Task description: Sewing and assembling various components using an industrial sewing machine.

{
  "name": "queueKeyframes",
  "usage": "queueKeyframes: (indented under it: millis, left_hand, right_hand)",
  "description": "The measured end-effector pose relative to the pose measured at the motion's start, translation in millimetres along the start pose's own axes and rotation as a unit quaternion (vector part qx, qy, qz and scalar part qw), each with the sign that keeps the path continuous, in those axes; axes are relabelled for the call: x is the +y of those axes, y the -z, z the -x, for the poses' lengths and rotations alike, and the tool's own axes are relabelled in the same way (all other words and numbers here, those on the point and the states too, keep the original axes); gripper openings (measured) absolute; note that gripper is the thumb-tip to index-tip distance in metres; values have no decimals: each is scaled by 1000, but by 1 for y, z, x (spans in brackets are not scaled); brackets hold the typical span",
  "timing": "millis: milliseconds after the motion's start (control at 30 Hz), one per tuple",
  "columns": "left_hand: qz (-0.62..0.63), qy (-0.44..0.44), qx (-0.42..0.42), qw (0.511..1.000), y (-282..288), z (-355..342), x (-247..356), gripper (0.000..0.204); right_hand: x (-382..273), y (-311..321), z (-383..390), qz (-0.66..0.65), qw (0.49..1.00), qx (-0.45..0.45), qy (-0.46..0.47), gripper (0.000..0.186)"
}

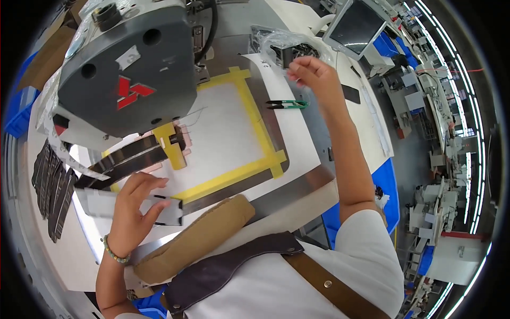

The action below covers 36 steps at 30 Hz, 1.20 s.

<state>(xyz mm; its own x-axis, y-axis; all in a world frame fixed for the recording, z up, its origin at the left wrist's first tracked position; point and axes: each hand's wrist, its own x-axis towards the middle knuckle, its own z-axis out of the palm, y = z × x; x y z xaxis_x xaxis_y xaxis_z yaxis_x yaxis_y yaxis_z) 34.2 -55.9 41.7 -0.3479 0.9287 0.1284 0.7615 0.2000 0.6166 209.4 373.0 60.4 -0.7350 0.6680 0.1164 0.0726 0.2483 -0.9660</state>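
Note:
My left hand (134, 210) is held with thumb and fingers apart, over a clear plastic plate (98, 203) with dark edge strips. Just beyond it, dark straps (135, 154) run under a yellow block (171, 146) on the white work sheet (220, 127) framed in yellow tape. At the far right my right hand (317, 77) has its fingertips pinched together beside a small black piece (287, 57); whether they grip it, I cannot tell. Behind that hand lies a clear plastic bag (268, 36) with black parts in it. Green-handled thread snips (287, 104) lie nearby.
A large grey sewing machine head (127, 74) overhangs the far left. More dark straps (53, 186) hang at the left edge. A brown padded roll (196, 239) lies along the near edge. A monitor (355, 26) stands far right; a blue bin (385, 196) sits below my right arm.

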Motion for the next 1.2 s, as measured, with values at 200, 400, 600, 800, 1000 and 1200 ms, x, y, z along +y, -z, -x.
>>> queueKeyframes:
  millis: [200, 400, 600, 800, 1000, 1200]
  left_hand:
    - [540, 206, -65, 813, -28, -26, 16, 28]
    - [641, 230, -54, 730, -40, -38, 7, 21]
    - [583, 260, 79, 766, -52, -30, 2, 12]
    - [602, 273, 131, 739, -60, -32, 2, 6]
    - [560, 242, 111, 785, -59, -32, 0, 7]
    - [516, 243, 114, 814, -57, -33, -1, 10]
  right_hand:
    - [-20, -95, 63, 29, 972, -229, 54, 10]
    - [-20, -137, 68, 181, 812, -307, 462, 20]
    - [-11, -145, 83, 55, 955, -261, 132, 19]
    - [-1, -162, 96, -64, 937, -330, -92, 26]
    - [7, -164, 94, -149, 927, -326, -106, 23]
    - [7, -165, 96, -110, 934, -327, -94, 23]
